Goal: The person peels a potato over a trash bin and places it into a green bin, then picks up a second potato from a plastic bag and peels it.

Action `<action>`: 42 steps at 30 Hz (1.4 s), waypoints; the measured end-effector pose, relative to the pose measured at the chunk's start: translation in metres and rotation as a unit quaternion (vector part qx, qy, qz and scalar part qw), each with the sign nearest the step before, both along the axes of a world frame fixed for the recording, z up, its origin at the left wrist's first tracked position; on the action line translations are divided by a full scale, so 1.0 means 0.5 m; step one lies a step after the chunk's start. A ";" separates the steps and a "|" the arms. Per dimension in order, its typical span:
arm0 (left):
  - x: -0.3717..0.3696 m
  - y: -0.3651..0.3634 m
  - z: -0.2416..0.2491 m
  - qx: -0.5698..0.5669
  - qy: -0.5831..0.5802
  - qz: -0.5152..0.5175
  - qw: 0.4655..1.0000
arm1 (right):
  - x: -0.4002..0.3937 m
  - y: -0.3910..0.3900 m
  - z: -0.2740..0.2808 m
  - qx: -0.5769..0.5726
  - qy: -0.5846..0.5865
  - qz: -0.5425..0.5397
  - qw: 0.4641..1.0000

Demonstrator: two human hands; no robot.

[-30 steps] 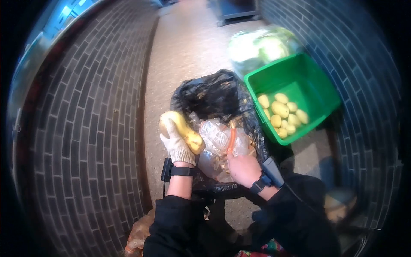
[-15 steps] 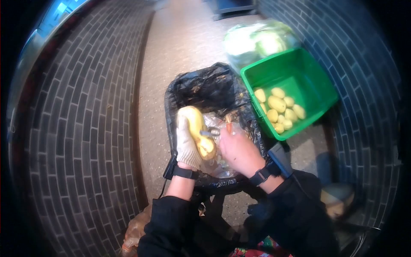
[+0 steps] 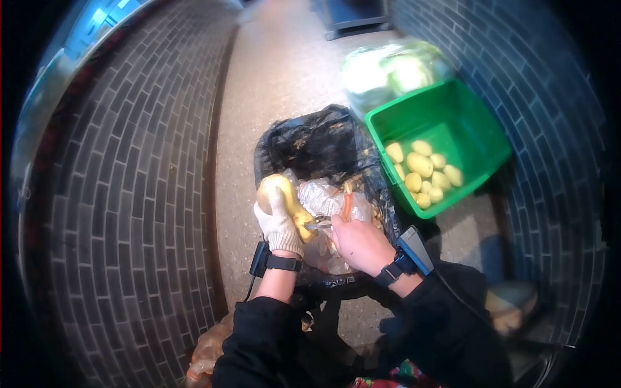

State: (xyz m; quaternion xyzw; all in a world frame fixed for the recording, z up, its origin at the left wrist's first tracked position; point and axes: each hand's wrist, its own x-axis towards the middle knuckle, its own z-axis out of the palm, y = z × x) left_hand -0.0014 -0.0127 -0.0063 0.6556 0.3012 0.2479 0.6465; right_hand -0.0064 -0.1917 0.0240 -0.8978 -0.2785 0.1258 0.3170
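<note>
A long yellow potato [image 3: 294, 205], partly peeled, is held in my left hand [image 3: 279, 223], which wears a whitish knit glove. My right hand [image 3: 362, 242] is bare and closed around a peeler with an orange handle [image 3: 348, 205]; its metal head meets the lower end of the potato. Both hands are over a bin lined with a black bag [image 3: 323, 132]. Crumpled clear plastic [image 3: 318, 197] and scraps lie inside the bin. Several peeled potatoes [image 3: 420, 164] rest in a green crate [image 3: 475, 123] to the right.
Behind the crate lies a clear bag of pale green vegetables [image 3: 394, 70]. Brick walls stand on the left [image 3: 139, 168] and right. A dark blue object [image 3: 356, 14] is at the far end of the floor. An orange-brown net or bag [image 3: 210, 349] sits at lower left.
My left hand has turned the potato and moved slightly left and down. The peeler is now lower on it, and my right hand is slightly lower. The view has shifted a little.
</note>
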 end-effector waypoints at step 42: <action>0.018 0.042 0.002 -0.196 -0.085 -0.139 0.967 | 0.032 -0.031 0.007 0.083 -0.057 -0.090 0.991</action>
